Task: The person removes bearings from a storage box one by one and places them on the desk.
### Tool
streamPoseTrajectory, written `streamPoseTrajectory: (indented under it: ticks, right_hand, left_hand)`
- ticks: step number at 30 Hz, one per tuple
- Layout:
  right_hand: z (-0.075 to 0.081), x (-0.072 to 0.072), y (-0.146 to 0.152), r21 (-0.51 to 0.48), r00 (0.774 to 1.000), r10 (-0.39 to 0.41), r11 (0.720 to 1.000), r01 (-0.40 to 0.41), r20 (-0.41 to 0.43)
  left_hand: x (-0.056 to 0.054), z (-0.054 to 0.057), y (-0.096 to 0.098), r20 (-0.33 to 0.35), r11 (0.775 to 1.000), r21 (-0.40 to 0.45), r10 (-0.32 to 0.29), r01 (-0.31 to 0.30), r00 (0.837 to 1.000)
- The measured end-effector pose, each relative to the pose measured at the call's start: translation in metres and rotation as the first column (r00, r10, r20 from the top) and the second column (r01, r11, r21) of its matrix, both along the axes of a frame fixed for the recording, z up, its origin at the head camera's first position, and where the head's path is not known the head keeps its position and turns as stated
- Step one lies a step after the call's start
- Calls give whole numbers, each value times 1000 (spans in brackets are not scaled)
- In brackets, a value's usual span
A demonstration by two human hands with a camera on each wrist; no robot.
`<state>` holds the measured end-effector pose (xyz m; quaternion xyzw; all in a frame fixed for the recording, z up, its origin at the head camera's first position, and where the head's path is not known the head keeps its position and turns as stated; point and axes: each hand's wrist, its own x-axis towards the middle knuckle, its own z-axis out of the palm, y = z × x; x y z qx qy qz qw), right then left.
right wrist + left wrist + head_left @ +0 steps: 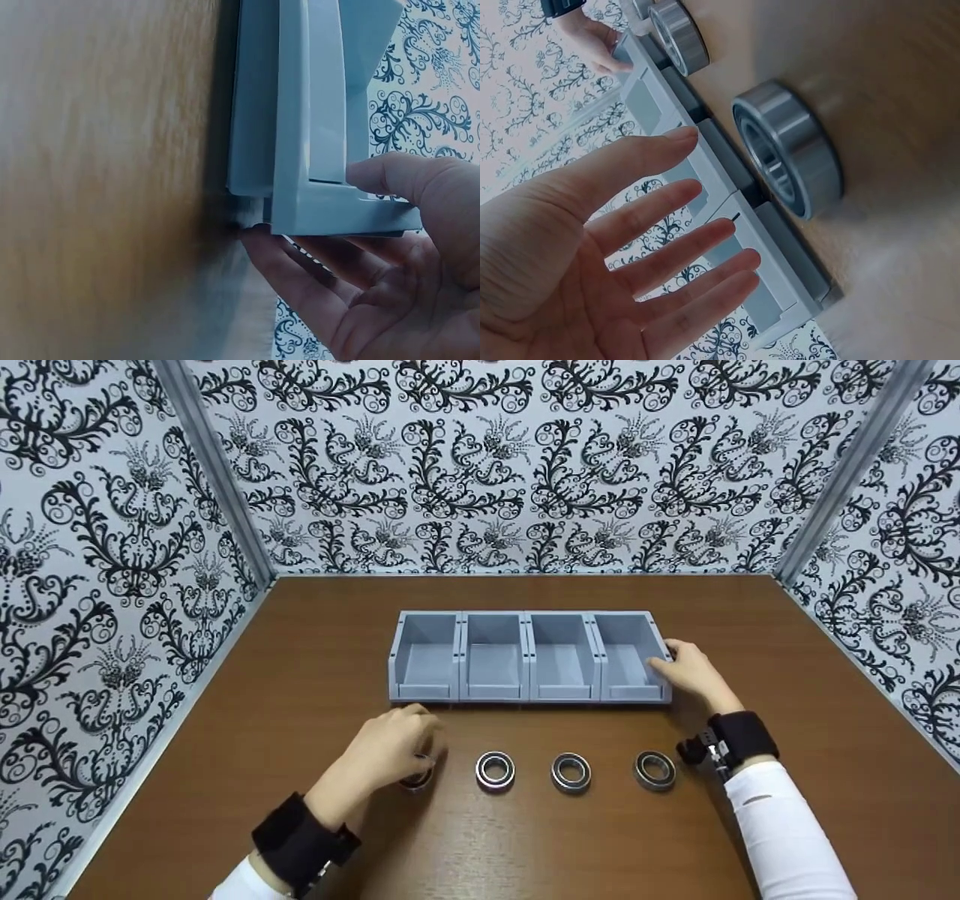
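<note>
Several open-front grey bins (491, 694) stand joined in a row. My right hand (694, 671) grips the outer side wall of the right-end bin (330, 206), its thumb inside the wall and its fingers outside. My left hand (390, 742) hovers over the leftmost ball bearing (415, 787), partly covering it. In the left wrist view the left hand (630, 247) has its fingers spread, nothing between them, and a steel bearing (802, 150) stands apart from the fingertips. More bearings lie in line to the right: one (495, 785), another (571, 786) and a third (655, 784).
The brown wooden table (510, 847) carries the bins and the bearings. Black-and-white patterned walls (495, 472) enclose it at the back and both sides. Each forearm wears a black wrist strap, such as the right strap (746, 735).
</note>
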<state>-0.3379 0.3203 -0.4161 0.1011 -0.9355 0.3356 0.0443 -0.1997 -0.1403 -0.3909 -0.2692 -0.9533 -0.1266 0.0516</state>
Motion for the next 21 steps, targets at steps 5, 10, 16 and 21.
streamPoseTrajectory:
  ticks: [5, 10, 16, 21]
  right_hand:
    - [6, -3, 0, 22, 999, -19, 1000, 18, 31]
    - [11, -7, -2, 28, 999, -25, 999, 24, 45]
    - [18, -10, -4, 38, 997, -43, 998, 41, 71]
    - [23, -13, -7, 42, 995, -58, 998, 55, 86]
  left_hand:
    - [-9, 5, 0, -18, 1000, 13, 7, -7, 1000]
    - [-19, 10, 0, 12, 999, 25, 30, -31, 999]
    - [-32, 20, 2, 35, 999, 0, 52, -52, 998]
    - [-43, 25, 1, 20, 998, -18, 59, -58, 998]
